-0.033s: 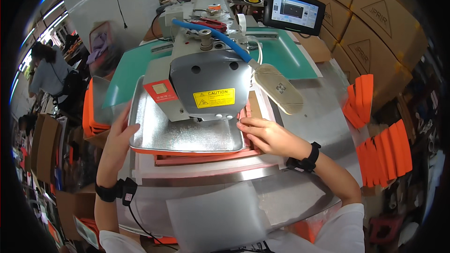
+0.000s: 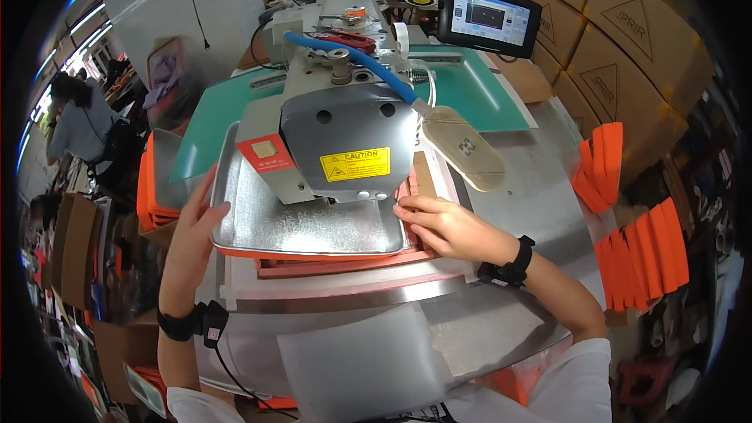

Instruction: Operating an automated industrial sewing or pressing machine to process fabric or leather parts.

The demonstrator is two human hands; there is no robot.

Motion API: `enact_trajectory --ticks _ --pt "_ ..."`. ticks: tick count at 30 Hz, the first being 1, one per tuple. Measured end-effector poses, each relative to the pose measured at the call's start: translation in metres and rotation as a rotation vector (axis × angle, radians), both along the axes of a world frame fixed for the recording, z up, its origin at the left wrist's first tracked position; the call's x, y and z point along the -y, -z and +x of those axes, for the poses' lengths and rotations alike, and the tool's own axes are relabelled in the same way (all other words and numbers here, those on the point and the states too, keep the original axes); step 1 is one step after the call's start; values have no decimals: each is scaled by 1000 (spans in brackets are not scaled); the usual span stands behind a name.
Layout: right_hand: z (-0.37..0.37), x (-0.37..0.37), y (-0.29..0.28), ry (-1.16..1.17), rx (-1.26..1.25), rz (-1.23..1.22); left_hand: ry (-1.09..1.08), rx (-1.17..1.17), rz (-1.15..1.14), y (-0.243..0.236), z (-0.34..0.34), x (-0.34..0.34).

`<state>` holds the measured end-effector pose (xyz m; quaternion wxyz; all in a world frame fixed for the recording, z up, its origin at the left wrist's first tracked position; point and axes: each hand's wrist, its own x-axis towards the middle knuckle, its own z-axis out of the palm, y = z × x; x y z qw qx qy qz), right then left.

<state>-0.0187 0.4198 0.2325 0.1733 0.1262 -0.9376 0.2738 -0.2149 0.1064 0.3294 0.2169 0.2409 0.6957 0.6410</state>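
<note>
A rounded silver panel [image 2: 329,233] with an orange underside lies beneath the grey head [image 2: 345,125] of an industrial sewing machine, which hides its middle and far side. My left hand [image 2: 192,223] grips the panel's left edge, its thumb at the rim and its fingers stretched along the side. At the right edge, the fingertips of my right hand [image 2: 431,223] pinch or press the border; the machine light shines close by. Under the panel is a pink frame [image 2: 345,269] on a white-edged plate. What the needle touches is hidden.
A blue hose [image 2: 376,66] and an oval beige pad [image 2: 464,147] hang beside the machine head. Stacked orange pieces [image 2: 642,254] stand right, more orange pieces [image 2: 153,188] left. A control screen [image 2: 489,19] and cartons [image 2: 627,23] are behind. A person [image 2: 82,121] sits far left.
</note>
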Motion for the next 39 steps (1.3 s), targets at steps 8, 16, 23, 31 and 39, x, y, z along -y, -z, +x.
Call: enact_trajectory --ticks 8,16,23,31,39 --pt "-6 -4 12 -31 43 92 41 248 460 -4 15 -28" --pt "-6 -3 20 35 46 95 49 240 425 1 6 -22" --pt "-10 2 22 34 79 102 10 260 524 -13 15 -25" --pt "-38 35 30 -16 26 242 -7 56 517 -39 27 -28" --pt "-36 51 33 40 46 318 -4 -140 257 -50 10 -19"
